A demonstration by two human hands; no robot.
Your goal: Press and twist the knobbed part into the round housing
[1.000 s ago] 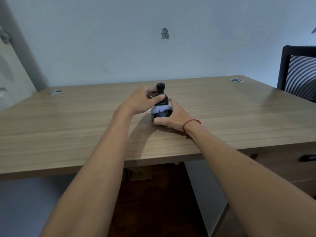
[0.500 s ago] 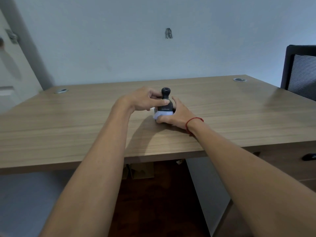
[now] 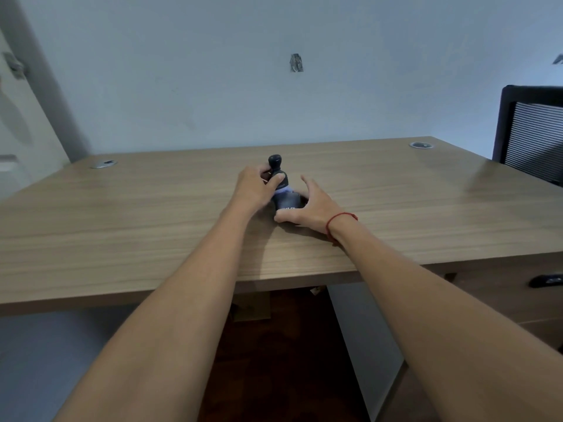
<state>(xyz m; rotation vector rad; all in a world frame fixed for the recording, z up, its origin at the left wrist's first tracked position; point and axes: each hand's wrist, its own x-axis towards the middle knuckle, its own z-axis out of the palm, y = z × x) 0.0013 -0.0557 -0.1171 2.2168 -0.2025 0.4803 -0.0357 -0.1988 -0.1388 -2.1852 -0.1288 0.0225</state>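
Gripped at its upper black part by the left hand (image 3: 254, 190), whose thumb is laid across the front and whose fingers are curled round the far side, a small dark bottle (image 3: 281, 190) is shown standing upright on the desk (image 3: 152, 226). Its lower body is cupped by the right hand (image 3: 310, 205): the thumb is pressed along the base at the near side, while the fingers are spread and bent round the right and far side; whether those fingertips touch the body cannot be told. A pale band is seen between the black top and the dark lower body, and white lettering, too small to read, is carried low on the front. A round black knob (image 3: 274, 161) is borne at the top, clear of both hands. The bottle stands near the middle of the desk, well back from the near edge. Both bare forearms are extended from the lower corners of the view, and a red cord (image 3: 339, 219) is worn at the right wrist. Below the near edge, a dark floor is seen, and at the right a drawer front with a black handle (image 3: 545, 281). Farther back, two round metal grommets are set into the desktop, one at the far left (image 3: 103, 163) and one at the far right (image 3: 421, 145). A black mesh chair (image 3: 533, 132) is placed beyond the right end. Behind the desk a pale wall (image 3: 213, 71) is shown, with a small dark mark (image 3: 296, 63) on it above the bottle.
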